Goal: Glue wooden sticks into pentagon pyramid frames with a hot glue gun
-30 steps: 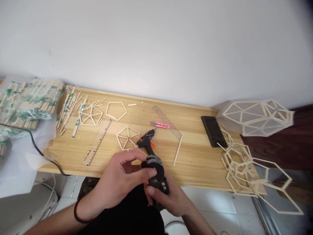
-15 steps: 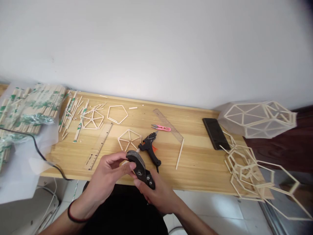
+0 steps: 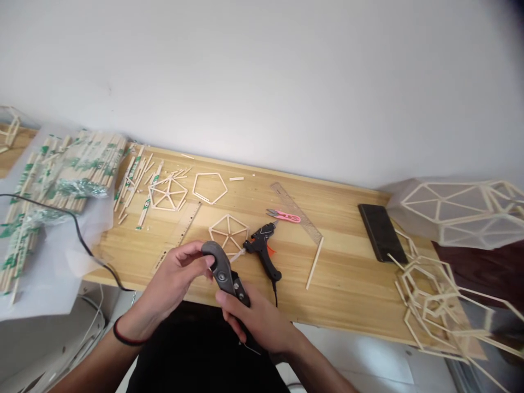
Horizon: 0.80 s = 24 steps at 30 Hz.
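Black-and-grey hand shears [image 3: 223, 273], with a round pivot bolt on the head, are held over the table's front edge. My right hand [image 3: 260, 319] is wrapped around their handles. Beside the head, my left hand [image 3: 180, 275] is closed, its thumb and fingertips against the tool; anything pinched between them is hidden. Just beyond lies a pentagon frame with spokes [image 3: 228, 233], made of thin wooden sticks. A black hot glue gun [image 3: 264, 251] with an orange trigger rests to its right. A clear ruler [image 3: 186, 224] is partly behind my left hand.
Bagged chopsticks [image 3: 90, 164] and a cable [image 3: 77, 226] are at left. Farther back lie another spoked frame [image 3: 168, 192], a plain pentagon [image 3: 210, 174], and pink snips [image 3: 286, 216] on a second ruler [image 3: 309, 226]. A phone [image 3: 380, 232] and stick structures [image 3: 434, 300] occupy the right.
The view has turned left, so the table things appear farther right. The shears have tilted in my right hand, and more of their lower handle shows. My left hand stays at their head.
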Motion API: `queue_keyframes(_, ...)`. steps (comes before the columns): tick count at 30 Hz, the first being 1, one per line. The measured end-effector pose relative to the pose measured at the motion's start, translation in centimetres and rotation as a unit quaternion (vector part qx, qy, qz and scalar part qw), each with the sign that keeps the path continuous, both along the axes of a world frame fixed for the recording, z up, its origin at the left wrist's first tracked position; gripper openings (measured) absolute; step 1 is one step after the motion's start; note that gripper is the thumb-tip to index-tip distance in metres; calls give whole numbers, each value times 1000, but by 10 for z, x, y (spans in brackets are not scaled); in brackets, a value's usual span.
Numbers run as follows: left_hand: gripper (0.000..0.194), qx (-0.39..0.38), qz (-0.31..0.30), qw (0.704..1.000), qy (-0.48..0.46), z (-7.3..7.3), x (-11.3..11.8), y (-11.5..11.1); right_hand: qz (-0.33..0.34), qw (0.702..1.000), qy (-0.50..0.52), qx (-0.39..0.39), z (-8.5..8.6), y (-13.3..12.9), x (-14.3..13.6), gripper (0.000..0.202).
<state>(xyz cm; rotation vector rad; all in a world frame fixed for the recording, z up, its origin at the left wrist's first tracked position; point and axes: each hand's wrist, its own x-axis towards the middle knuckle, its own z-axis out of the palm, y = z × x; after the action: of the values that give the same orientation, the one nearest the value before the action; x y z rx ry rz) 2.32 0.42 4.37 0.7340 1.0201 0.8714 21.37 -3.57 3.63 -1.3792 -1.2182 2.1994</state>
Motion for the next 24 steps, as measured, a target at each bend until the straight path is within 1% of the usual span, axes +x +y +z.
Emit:
queue_keyframes(3, 28, -50, 57, 997, 0, -3, -14, 2, 18, 1000, 1, -12, -4, 8, -16, 46)
queue_keyframes(5, 29, -84, 81, 993, 1, -5, -23, 2, 22, 1000, 4, -15, -9, 12, -26, 43)
queue_keyframes(9, 31, -113, 89, 990, 6, -10, -40, 3, 27, 999, 11, -18, -15, 16, -39, 42)
queue_keyframes(13, 36, -123, 88, 988, 24, -14, -53, 4, 18, 999, 16, -22, -15, 18, -48, 44)
queue_keyframes(18, 43, -86, 107, 987, 82, -19, -65, 8, 7, 999, 39, -33, -15, 26, -59, 43)
queue_keyframes(20, 45, -57, 122, 983, 121, -23, -72, 12, 2, 998, 52, -38, -11, 29, -57, 43)
queue_keyframes(22, 44, -15, 145, 974, 171, -26, -79, 16, -3, 997, 63, -41, 0, 28, -47, 45)
queue_keyframes(24, 34, 27, 169, 960, 220, -27, -84, 20, -5, 997, 65, -37, 16, 22, -26, 51)
